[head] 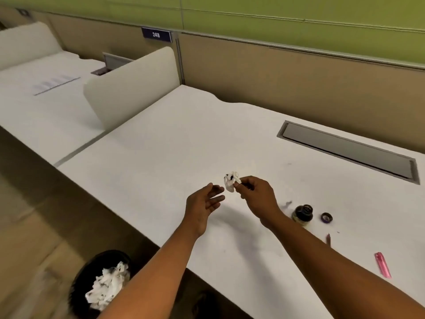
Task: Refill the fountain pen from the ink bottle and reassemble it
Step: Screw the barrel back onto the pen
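Right hand (254, 194) pinches an ink-spotted tissue wad (231, 183) above mid-table (161, 146), left hand (203, 203) open w/ fingers relaxed just beside it; open ink bottle (302, 215) + its cap (326, 218) sit near the right edge, pink pen part (383, 264) toward the front-right, blurred, a dark pen piece (328, 239) half-hidden behind the right forearm.

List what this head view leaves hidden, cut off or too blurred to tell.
- Right hand pinches a stained tissue wad; whether a pen part sits inside is hidden by tissue and fingers.
- Ink bottle: label and ink level too small, partly behind the right forearm.
- Pink pen piece: blurred, so cap or barrel is unclear.
- Bin: cut off by the bottom edge and covered by the left forearm.
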`<action>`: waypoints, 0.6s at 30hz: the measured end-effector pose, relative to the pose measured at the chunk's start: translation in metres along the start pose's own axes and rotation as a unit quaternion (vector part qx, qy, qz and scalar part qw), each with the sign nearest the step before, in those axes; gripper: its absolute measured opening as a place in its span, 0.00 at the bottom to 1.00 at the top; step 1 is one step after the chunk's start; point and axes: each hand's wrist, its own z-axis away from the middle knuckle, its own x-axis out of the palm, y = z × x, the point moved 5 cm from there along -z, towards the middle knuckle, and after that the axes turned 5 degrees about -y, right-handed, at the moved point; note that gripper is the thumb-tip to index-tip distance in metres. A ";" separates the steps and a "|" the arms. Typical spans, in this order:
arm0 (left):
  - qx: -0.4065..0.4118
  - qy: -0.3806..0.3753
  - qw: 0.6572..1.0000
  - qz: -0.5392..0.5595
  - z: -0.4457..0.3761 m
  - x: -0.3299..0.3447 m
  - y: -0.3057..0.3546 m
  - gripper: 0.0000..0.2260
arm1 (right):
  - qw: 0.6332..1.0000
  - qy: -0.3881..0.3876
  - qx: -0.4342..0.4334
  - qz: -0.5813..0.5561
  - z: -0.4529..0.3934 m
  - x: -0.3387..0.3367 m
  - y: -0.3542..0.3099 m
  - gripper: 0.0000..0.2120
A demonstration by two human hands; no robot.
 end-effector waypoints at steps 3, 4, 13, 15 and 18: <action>0.021 0.050 0.998 0.034 0.009 -0.038 0.008 0.11 | 0.999 -0.051 -0.005 0.008 -0.009 0.045 -0.015 0.05; 0.030 0.071 0.996 0.047 0.013 -0.053 0.011 0.11 | 0.998 -0.069 -0.007 0.009 -0.011 0.061 -0.021 0.05; 0.107 0.285 0.937 0.170 0.064 -0.205 0.023 0.14 | 0.968 -0.241 -0.039 0.056 -0.009 0.209 -0.056 0.04; 0.121 0.322 0.920 0.189 0.078 -0.236 0.022 0.15 | 0.958 -0.276 -0.043 0.071 -0.004 0.242 -0.060 0.04; 0.137 0.375 0.893 0.205 0.097 -0.277 0.017 0.16 | 0.944 -0.314 -0.053 0.091 0.003 0.289 -0.063 0.04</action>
